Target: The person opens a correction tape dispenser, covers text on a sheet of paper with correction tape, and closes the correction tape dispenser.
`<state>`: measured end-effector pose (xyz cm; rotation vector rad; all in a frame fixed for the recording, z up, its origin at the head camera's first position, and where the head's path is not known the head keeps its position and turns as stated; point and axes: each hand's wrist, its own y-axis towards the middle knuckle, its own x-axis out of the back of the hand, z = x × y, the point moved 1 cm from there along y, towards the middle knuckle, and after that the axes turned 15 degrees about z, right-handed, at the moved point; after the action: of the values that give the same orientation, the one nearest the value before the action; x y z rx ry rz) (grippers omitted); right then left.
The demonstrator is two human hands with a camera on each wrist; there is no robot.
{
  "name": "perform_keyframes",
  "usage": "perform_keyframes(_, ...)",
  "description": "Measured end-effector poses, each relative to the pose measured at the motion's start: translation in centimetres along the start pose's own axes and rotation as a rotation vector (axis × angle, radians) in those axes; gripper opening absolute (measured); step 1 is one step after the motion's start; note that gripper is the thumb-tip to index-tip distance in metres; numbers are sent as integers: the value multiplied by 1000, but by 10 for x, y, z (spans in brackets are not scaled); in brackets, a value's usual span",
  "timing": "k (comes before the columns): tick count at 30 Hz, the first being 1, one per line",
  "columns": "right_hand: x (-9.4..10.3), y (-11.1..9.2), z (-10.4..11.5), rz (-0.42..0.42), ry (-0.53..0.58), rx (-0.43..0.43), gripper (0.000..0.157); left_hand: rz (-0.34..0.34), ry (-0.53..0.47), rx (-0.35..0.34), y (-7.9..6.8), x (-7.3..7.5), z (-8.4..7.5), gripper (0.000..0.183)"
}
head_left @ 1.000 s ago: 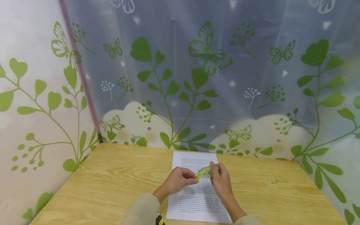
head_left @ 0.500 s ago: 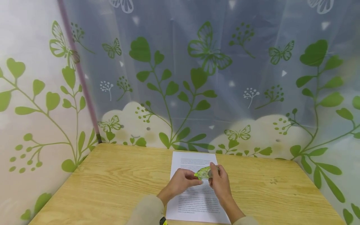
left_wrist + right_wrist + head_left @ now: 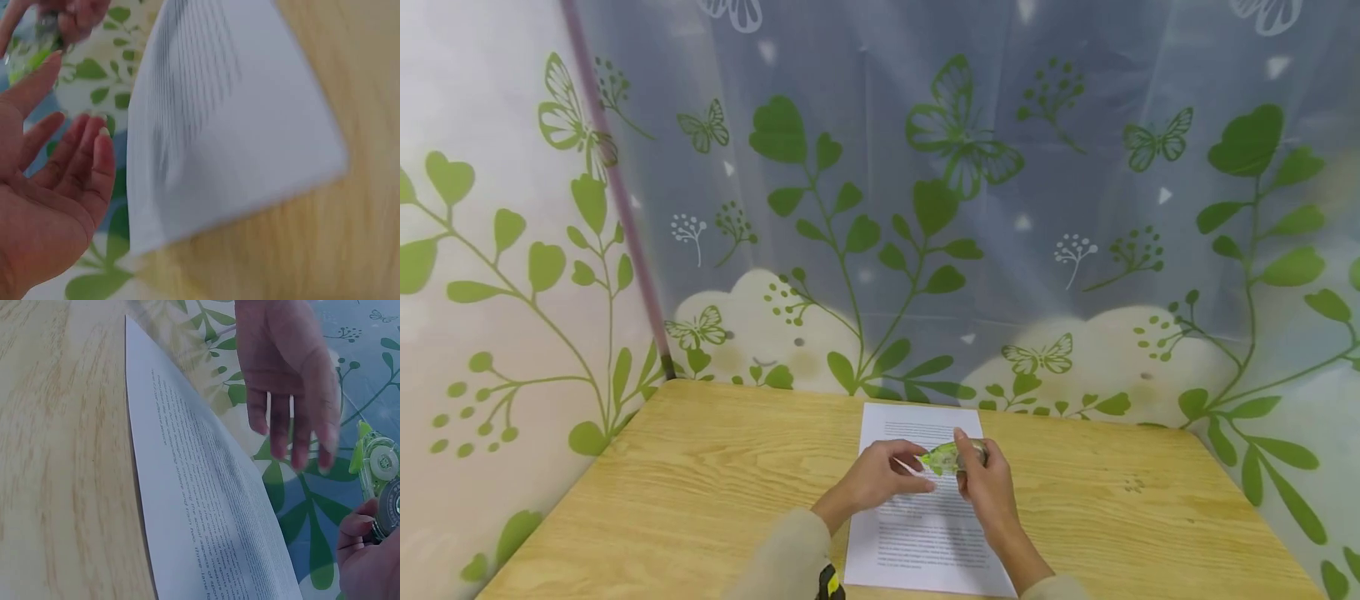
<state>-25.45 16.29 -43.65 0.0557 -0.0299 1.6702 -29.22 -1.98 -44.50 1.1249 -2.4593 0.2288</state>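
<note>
A transparent green correction tape dispenser (image 3: 943, 458) is held above the sheet by my right hand (image 3: 990, 487), thumb on top. In the right wrist view, the dispenser (image 3: 381, 464) shows its inner wheels and a bright green tip with a flap (image 3: 357, 456) beside it. My left hand (image 3: 876, 477) is just left of the tip, thumb and fingers apart with nothing seen between them. Relaxed, separated fingers also show on the left hand (image 3: 53, 187) in its own wrist view. Below both hands lies the printed paper sheet (image 3: 917, 550).
The sheet rests on a light wooden table (image 3: 737, 450). Behind the table hangs a curtain (image 3: 880, 250) printed with leaves, butterflies and clouds. A similar printed curtain (image 3: 497, 333) borders the left side.
The left fingers were together at the dispenser's green tip; now they have parted and come off it. My right hand keeps its grip on the dispenser, nearly in place.
</note>
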Motion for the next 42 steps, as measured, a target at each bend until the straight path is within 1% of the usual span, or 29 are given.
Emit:
perform_keyframes(2,2,0,0,-18,-8,7,54,-6,135,33,-4,12,4,50)
perform_keyframes(6,6,0,-2,-55,-14,6,52,-17,517,149,-12,37,17,61)
perform_keyframes(8,7,1,-3,-62,-11,-2,52,-5,655,196,-15,46,23,67)
perform_keyframes(9,8,1,-3,-64,-6,-7,51,5,713,211,-16,49,25,70)
perform_keyframes(10,8,1,-4,-66,-5,-14,52,16,751,220,-17,51,27,73)
perform_keyframes(13,8,2,-5,-69,0,-32,53,53,826,223,-19,54,31,79)
perform_keyframes(15,8,2,-6,-75,1,-45,54,85,859,225,-18,54,33,83)
perform_keyframes(17,8,2,-7,-78,0,-54,54,111,868,232,-18,53,36,85)
perform_keyframes(24,10,1,-10,-92,-30,-72,58,156,862,266,-15,50,44,89)
perform_keyframes(26,11,1,-11,-90,-35,-77,58,181,860,272,-14,49,46,89)
perform_keyframes(30,12,3,-13,-86,-19,-78,57,225,850,272,-18,48,47,86)
perform_keyframes(32,13,6,-14,-91,2,-80,53,236,852,272,-20,48,47,86)
perform_keyframes(38,16,13,-15,-136,79,-60,51,219,882,247,-19,46,55,85)
perform_keyframes(42,22,20,-10,-135,252,-8,43,217,905,225,-18,43,52,82)
